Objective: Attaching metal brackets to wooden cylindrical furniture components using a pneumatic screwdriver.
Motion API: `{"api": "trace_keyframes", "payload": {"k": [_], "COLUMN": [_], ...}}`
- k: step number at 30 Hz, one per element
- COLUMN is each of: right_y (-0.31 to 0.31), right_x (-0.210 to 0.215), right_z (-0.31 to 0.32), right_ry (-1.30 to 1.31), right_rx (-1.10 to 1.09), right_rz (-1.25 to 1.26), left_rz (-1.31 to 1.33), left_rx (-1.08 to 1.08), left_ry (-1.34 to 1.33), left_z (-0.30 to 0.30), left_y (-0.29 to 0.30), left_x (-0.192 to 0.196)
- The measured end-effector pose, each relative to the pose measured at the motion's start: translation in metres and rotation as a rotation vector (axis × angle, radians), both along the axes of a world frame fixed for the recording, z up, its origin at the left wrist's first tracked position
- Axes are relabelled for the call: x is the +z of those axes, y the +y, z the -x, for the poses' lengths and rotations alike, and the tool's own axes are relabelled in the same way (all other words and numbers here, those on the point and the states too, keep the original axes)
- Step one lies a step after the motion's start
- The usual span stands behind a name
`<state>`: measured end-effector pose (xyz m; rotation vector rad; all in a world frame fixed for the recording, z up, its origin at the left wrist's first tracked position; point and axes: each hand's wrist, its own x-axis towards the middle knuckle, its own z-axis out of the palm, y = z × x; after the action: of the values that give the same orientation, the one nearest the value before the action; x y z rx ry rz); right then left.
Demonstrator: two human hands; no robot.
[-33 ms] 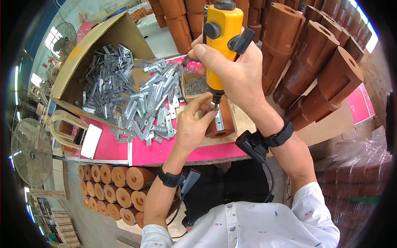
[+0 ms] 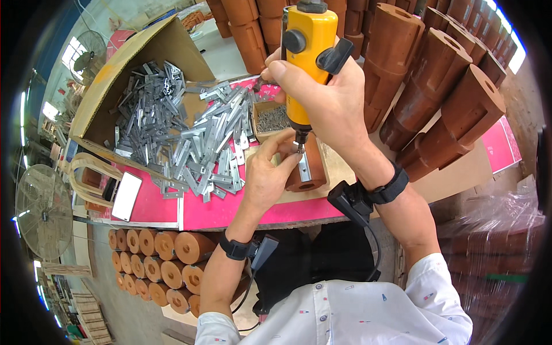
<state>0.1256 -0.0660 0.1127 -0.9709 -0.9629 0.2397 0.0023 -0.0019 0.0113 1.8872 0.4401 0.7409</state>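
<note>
My right hand (image 2: 336, 100) is wrapped around a yellow power screwdriver (image 2: 313, 29), held upright with its black lever on the right side. The bit (image 2: 301, 138) points down at a grey metal strip (image 2: 304, 168) with holes, which lies along a reddish-brown cylinder (image 2: 309, 185) on the table. My left hand (image 2: 265, 175) is closed by the bit, thumb and fingers pinched at its tip; what they hold is too small to name. Just behind the left hand stands a small box (image 2: 265, 137) full of small screws or nails.
An open cardboard box (image 2: 95, 112) spills metal strips (image 2: 210, 152) over the pink tabletop (image 2: 247, 215). A white-screened phone (image 2: 126, 196) leans on a wooden stand (image 2: 77, 178) to the left. Brown cylinders (image 2: 448, 109) stand at the right and back; more cylinders (image 2: 192, 247) are stacked below the table.
</note>
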Motion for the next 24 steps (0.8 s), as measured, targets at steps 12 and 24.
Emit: {"api": "trace_keyframes", "payload": {"k": [12, 24], "right_y": [0.001, 0.012], "right_x": [-0.001, -0.01], "right_z": [0.0, -0.007], "right_ry": [0.016, -0.076], "right_rx": [-0.003, -0.055], "right_rz": [0.006, -0.026], "left_rz": [0.053, 0.04], "left_rx": [-0.012, -0.011], "left_ry": [-0.017, -0.034], "left_z": [-0.003, -0.009], "left_y": [-0.001, 0.011], "left_x": [-0.002, -0.008]}}
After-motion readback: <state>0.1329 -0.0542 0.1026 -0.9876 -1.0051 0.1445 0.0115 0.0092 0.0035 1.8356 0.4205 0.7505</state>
